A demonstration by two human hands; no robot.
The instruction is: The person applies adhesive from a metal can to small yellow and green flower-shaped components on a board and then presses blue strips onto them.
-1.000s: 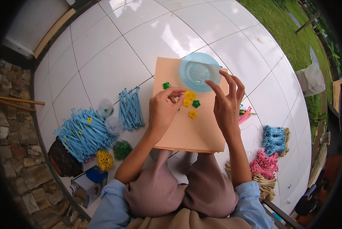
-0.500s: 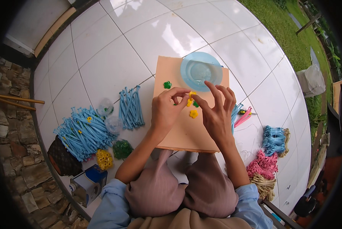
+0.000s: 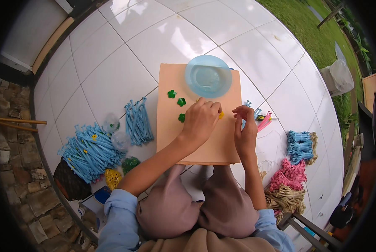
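Note:
On the peach-coloured board [image 3: 196, 149] across my lap, my left hand [image 3: 199, 122] reaches over the middle, fingers bent and pressed together. A yellow flower-shaped piece [image 3: 221, 115] shows right at its fingertips; whatever lies under the hand is hidden. At the board's right edge my right hand [image 3: 246, 131] is raised, its fingers loosely curled with the thumb apart and nothing visible in them. Left of my left hand lie a green flower-shaped piece [image 3: 171, 94], a second green flower [image 3: 181, 102] and a third green flower [image 3: 181, 118]. A translucent blue bowl [image 3: 192, 84] stands at the far edge.
Left on the tiles lie a bundle of blue cords [image 3: 138, 122], a larger blue pile [image 3: 89, 151], a bag of yellow pieces [image 3: 112, 178] and one of green pieces [image 3: 130, 164]. Blue bundles [image 3: 299, 147], pink bundles [image 3: 288, 174] and beige bundles [image 3: 285, 199] lie right.
My hands have moved apart. The left has come down to the right over the board's middle, and the right has dropped to the board's right edge. More green flowers now show uncovered.

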